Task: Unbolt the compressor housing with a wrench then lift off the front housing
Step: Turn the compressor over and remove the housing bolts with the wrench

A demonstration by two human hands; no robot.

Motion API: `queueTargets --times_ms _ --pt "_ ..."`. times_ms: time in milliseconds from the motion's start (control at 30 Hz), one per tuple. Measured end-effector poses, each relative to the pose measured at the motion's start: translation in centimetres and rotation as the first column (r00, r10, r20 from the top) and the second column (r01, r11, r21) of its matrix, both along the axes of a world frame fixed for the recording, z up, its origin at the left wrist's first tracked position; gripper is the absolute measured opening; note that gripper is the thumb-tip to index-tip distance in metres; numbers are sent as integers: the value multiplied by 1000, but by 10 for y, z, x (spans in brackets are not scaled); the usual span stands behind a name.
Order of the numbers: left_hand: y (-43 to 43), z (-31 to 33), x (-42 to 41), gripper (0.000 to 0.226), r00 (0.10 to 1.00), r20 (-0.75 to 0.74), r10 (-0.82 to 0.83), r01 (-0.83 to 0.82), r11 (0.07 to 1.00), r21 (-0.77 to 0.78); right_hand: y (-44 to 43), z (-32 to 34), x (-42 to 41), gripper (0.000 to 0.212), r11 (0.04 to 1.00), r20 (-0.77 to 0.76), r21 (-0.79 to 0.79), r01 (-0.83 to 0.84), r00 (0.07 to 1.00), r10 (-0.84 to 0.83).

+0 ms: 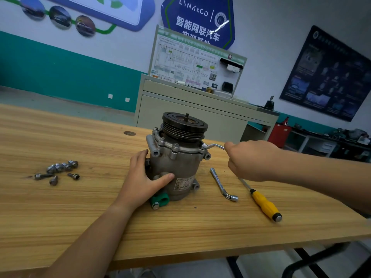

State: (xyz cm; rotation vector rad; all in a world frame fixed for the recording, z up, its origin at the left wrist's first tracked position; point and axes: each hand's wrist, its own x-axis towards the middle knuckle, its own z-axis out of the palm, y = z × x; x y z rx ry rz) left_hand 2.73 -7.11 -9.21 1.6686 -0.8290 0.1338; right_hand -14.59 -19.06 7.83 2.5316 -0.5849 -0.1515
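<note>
Compressor (176, 161) is standing on end near the middle of the wooden table (60, 217), pulley (184, 125) facing up. I'd guess that's so the bolt heads round the front housing (172, 149) flange all point up where a tool can reach them.

The left hand (144, 177) is cupped round the lower body with the thumb laid across the front, probably to stop the whole thing spinning when torque goes on. The right hand (253, 159) is fisted round the handle of the wrench (213, 146), whose head sits on a bolt at the right edge of the flange.

A few bolt heads are still in the flange, so unbolting looks only partly done and the housing can't be lifted yet.

A spare L-shaped socket wrench (222, 183) and a yellow screwdriver (265, 203) lie just right of the body, handy for that hand. The loose bolts (60, 171) are piled well off to the left, out of the way.
</note>
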Motion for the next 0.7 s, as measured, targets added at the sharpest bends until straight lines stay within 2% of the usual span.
queueTargets --times_ms 167,267,333,500,633,700 --pt "0 0 0 96 1000 2 0 0 1000 -6 5 -13 -1 12 960 -27 -275 -50 999 45" --pt "0 0 0 95 1000 9 7 -7 1000 -4 6 -13 1 6 958 -19 -276 -73 997 71" --pt "0 0 0 95 1000 11 10 -10 1000 -3 -1 -12 1 11 954 6 -281 -101 994 107" --pt "0 1 -1 95 1000 5 2 -2 1000 -4 -31 -9 7 10 902 -72 -398 -170 986 154" --pt "-1 0 0 93 1000 17 4 -3 1000 -17 -54 -12 31 21 910 -16 -369 -190 980 198" --pt "-1 0 1 93 1000 16 1 -1 1000 -12 -63 -18 48 30 888 22 -409 -213 970 243"
